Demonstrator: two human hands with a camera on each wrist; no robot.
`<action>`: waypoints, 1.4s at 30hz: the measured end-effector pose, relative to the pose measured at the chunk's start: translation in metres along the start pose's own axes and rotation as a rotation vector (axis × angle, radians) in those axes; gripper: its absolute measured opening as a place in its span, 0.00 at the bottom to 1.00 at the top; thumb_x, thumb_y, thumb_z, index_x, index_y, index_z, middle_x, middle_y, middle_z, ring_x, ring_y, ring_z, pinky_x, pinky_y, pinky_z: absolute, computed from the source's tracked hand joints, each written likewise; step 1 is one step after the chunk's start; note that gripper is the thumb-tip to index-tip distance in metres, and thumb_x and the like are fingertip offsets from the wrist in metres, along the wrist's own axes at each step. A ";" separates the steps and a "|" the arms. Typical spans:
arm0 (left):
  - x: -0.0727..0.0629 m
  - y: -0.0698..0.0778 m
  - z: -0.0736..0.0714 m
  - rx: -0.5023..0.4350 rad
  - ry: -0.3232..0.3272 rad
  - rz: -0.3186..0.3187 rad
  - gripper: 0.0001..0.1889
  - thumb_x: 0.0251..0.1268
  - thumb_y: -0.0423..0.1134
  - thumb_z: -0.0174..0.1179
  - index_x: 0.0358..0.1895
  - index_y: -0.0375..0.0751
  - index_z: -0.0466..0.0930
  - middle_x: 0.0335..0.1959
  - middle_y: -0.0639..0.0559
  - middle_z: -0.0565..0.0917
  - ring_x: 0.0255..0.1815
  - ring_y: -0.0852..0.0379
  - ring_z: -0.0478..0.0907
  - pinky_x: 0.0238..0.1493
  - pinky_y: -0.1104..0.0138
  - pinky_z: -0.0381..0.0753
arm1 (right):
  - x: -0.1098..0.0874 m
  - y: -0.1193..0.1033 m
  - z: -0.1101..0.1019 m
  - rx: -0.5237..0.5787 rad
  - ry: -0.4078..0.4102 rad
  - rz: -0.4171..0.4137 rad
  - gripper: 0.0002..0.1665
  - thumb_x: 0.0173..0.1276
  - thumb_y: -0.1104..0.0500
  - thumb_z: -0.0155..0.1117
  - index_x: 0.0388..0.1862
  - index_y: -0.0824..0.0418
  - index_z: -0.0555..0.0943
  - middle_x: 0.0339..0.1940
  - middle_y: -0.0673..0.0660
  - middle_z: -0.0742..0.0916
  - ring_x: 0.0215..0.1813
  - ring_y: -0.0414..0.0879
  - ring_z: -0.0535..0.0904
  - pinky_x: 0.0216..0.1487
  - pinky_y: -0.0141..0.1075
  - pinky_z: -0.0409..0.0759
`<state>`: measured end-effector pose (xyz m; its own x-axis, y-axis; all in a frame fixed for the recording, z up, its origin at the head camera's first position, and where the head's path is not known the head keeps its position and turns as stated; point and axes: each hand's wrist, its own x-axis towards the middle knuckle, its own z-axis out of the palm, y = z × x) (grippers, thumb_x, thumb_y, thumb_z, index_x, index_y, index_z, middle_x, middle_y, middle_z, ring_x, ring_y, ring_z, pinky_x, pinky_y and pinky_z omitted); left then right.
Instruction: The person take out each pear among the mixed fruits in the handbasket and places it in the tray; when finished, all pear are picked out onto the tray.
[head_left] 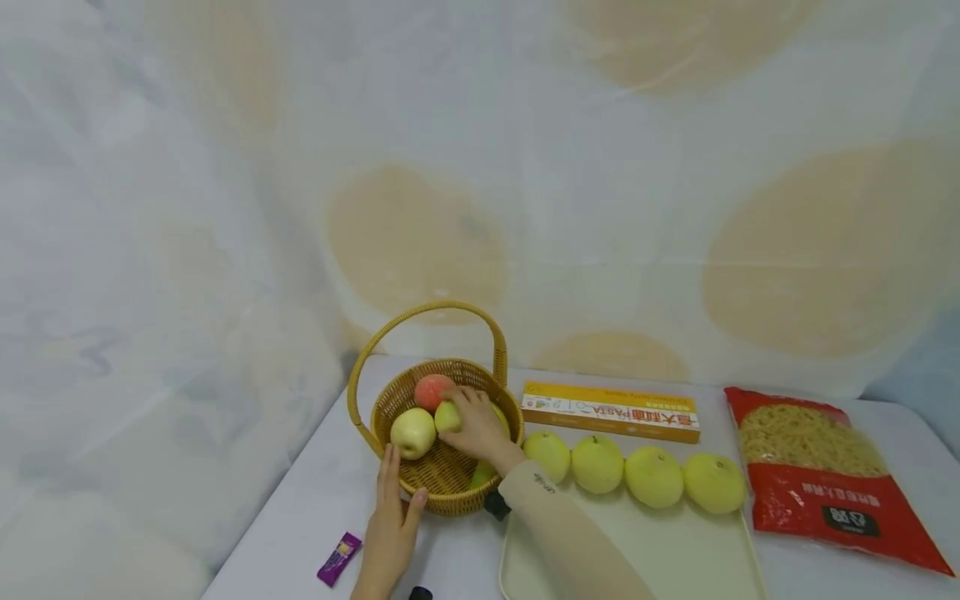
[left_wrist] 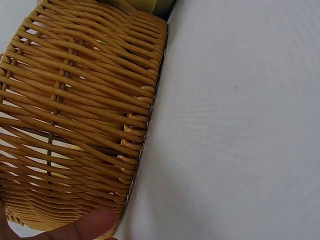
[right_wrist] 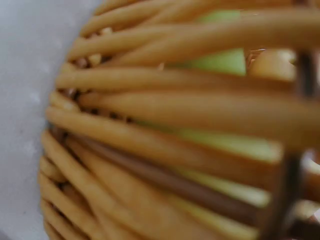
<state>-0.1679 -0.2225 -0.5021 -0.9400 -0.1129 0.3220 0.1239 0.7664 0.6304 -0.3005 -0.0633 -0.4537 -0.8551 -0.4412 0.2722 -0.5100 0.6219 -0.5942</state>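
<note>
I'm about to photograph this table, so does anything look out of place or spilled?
I see nothing spilled. Only the small purple packet looks slightly odd: it lies aslant by itself, left of the basket and away from the tray.

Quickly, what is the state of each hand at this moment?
Left hand: open, fingers at the side of the wicker basket.
Right hand: holding a yellow-green apple inside the basket.

Soft, even light leaves only faint shadows on the white table (head_left: 285, 533), the left wrist view renders the wicker basket (left_wrist: 90, 100) fairly crisp, and the right wrist view blurs its nearest strands (right_wrist: 200, 110)
</note>
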 end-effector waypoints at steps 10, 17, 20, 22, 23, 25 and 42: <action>0.000 0.001 0.000 -0.022 0.013 0.015 0.37 0.74 0.43 0.51 0.79 0.47 0.41 0.80 0.44 0.45 0.51 0.34 0.79 0.38 0.48 0.82 | -0.005 -0.006 0.002 0.053 -0.145 -0.033 0.34 0.55 0.55 0.74 0.62 0.52 0.74 0.65 0.58 0.75 0.65 0.58 0.71 0.62 0.53 0.71; -0.002 0.003 0.001 -0.022 0.003 0.001 0.37 0.75 0.43 0.50 0.79 0.47 0.41 0.80 0.43 0.45 0.52 0.35 0.79 0.39 0.48 0.82 | -0.008 -0.002 0.003 0.070 -0.149 0.009 0.38 0.52 0.57 0.75 0.63 0.51 0.72 0.66 0.59 0.74 0.63 0.56 0.73 0.57 0.49 0.76; -0.001 0.005 0.002 -0.019 -0.001 0.001 0.37 0.75 0.43 0.50 0.79 0.47 0.41 0.80 0.43 0.45 0.51 0.35 0.79 0.39 0.48 0.82 | -0.008 0.000 0.002 0.074 -0.134 0.019 0.39 0.52 0.57 0.75 0.64 0.51 0.72 0.66 0.59 0.74 0.62 0.55 0.74 0.56 0.48 0.77; 0.000 0.006 0.002 -0.025 0.002 0.004 0.37 0.75 0.43 0.51 0.79 0.47 0.41 0.80 0.44 0.45 0.51 0.34 0.79 0.38 0.48 0.82 | -0.008 0.001 0.000 0.077 -0.119 0.015 0.39 0.53 0.58 0.74 0.65 0.52 0.71 0.66 0.60 0.74 0.62 0.55 0.74 0.56 0.48 0.77; 0.001 0.007 0.002 -0.028 0.000 0.004 0.37 0.75 0.43 0.50 0.79 0.48 0.41 0.80 0.44 0.45 0.52 0.33 0.79 0.39 0.47 0.82 | -0.008 0.001 -0.001 0.076 -0.106 0.015 0.39 0.53 0.58 0.74 0.65 0.52 0.71 0.66 0.60 0.74 0.62 0.56 0.74 0.55 0.48 0.77; 0.001 0.008 0.003 -0.038 -0.008 0.005 0.37 0.75 0.44 0.50 0.79 0.48 0.41 0.80 0.44 0.45 0.53 0.32 0.78 0.39 0.46 0.82 | -0.008 0.002 -0.004 0.085 -0.060 0.025 0.41 0.53 0.58 0.73 0.67 0.54 0.70 0.66 0.61 0.73 0.62 0.58 0.73 0.55 0.50 0.77; -0.001 0.003 -0.002 -0.022 -0.012 -0.007 0.37 0.76 0.45 0.48 0.79 0.47 0.39 0.80 0.42 0.43 0.60 0.26 0.72 0.45 0.39 0.79 | -0.024 -0.003 -0.035 0.313 0.262 0.133 0.43 0.52 0.63 0.70 0.69 0.52 0.67 0.70 0.60 0.69 0.63 0.61 0.67 0.49 0.49 0.76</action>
<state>-0.1656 -0.2217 -0.4995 -0.9447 -0.1100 0.3090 0.1245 0.7513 0.6481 -0.2820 -0.0324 -0.4320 -0.9267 -0.1658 0.3373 -0.3758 0.4184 -0.8269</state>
